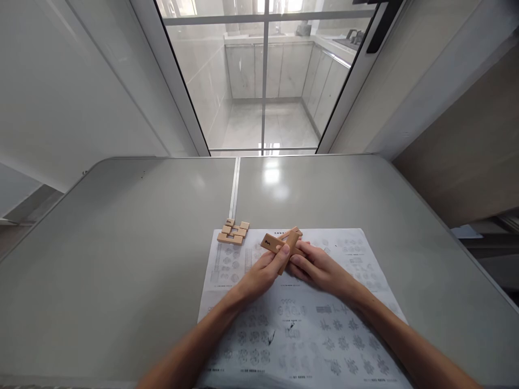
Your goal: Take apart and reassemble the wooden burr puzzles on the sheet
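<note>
Several crossed wooden puzzle pieces point(271, 243) are held together between my hands, above a printed sheet. One piece carries a dark "3" on its left end. My left hand point(271, 265) is closed on them, its thumb pressing where the pieces cross. From the other side my right hand point(318, 265) grips their right end with curled fingers; part of the pieces is hidden behind its fingers. Left of my hands, a notched wooden piece point(231, 239) lies with other small wooden blocks at the sheet's upper left corner, one of them marked with a number.
The paper sheet point(300, 346), printed with rows of small diagrams, lies under my hands and forearms. It rests on a grey table point(121, 259) with a metal seam point(234, 189) near its middle. A glass door point(263, 81) stands beyond the far edge, and a wall rises at left.
</note>
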Tool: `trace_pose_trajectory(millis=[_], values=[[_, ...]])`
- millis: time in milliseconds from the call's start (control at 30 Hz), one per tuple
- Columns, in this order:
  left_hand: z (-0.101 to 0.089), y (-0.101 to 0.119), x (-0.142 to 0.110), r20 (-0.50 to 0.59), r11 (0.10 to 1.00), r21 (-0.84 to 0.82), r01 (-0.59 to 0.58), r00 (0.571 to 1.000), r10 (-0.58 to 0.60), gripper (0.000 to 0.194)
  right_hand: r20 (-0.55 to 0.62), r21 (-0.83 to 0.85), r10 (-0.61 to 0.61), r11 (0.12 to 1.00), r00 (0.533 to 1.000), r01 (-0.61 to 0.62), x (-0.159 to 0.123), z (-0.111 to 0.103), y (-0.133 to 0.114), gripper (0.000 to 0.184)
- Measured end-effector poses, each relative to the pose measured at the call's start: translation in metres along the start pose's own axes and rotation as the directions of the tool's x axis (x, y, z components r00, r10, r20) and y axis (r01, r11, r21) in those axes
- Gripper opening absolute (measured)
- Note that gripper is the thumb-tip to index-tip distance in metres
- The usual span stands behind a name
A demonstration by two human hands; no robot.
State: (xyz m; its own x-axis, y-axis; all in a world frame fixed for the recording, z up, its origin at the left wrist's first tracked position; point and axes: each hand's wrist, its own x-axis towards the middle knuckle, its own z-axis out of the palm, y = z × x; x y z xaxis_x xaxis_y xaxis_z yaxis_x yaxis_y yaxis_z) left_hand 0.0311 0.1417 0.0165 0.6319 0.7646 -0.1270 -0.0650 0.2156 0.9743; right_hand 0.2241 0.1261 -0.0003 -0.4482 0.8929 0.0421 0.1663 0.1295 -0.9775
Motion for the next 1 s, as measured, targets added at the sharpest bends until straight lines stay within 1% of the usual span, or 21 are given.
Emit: trace_pose_trajectory(millis=[100, 200, 333, 433, 500, 667, 833, 1000], values=[[-0.0001, -0.0012, 0.0005, -0.011, 1.000, -0.001, -0.012, 1.000, 0.012, 0.058, 0.023, 0.079, 0.018, 0.997, 1.000, -0.020, -0.0011, 0.0007, 0.0015, 0.034], [0.0000, 0.0002, 0.0001, -0.018, 1.000, 0.003, 0.000, 1.000, 0.000, 0.058, 0.049, 0.165, 0.029, 0.986, 0.998, -0.037, -0.0019, 0.0016, 0.0013, 0.034], [0.0002, 0.0017, -0.0017, -0.052, 0.997, 0.072, -0.016, 0.998, 0.020, 0.050, 0.050, 0.265, 0.069, 0.961, 0.996, -0.079, -0.0026, 0.0009, -0.0013, 0.035], [0.0000, -0.0011, -0.0029, -0.054, 0.994, 0.108, -0.026, 0.998, 0.032, 0.045, 0.030, 0.308, 0.115, 0.944, 0.993, -0.118, -0.0024, -0.0007, -0.0034, 0.037], [0.0000, -0.0039, -0.0031, -0.065, 0.995, 0.094, -0.030, 0.997, 0.036, 0.046, 0.011, 0.328, 0.130, 0.936, 0.991, -0.127, -0.0021, -0.0012, -0.0040, 0.037], [0.0013, -0.0059, -0.0024, -0.097, 0.996, 0.067, -0.054, 0.993, 0.060, 0.047, -0.019, 0.342, 0.125, 0.933, 0.992, -0.111, -0.0019, -0.0009, -0.0034, 0.035], [0.0022, -0.0022, -0.0022, -0.086, 0.996, 0.067, -0.056, 0.994, 0.062, 0.050, -0.022, 0.326, 0.121, 0.939, 0.992, -0.108, -0.0028, -0.0017, -0.0018, 0.034], [0.0018, -0.0023, -0.0029, -0.093, 0.996, 0.073, -0.052, 0.994, 0.059, 0.049, -0.026, 0.329, 0.113, 0.939, 0.993, -0.098, -0.0033, -0.0019, -0.0014, 0.031]])
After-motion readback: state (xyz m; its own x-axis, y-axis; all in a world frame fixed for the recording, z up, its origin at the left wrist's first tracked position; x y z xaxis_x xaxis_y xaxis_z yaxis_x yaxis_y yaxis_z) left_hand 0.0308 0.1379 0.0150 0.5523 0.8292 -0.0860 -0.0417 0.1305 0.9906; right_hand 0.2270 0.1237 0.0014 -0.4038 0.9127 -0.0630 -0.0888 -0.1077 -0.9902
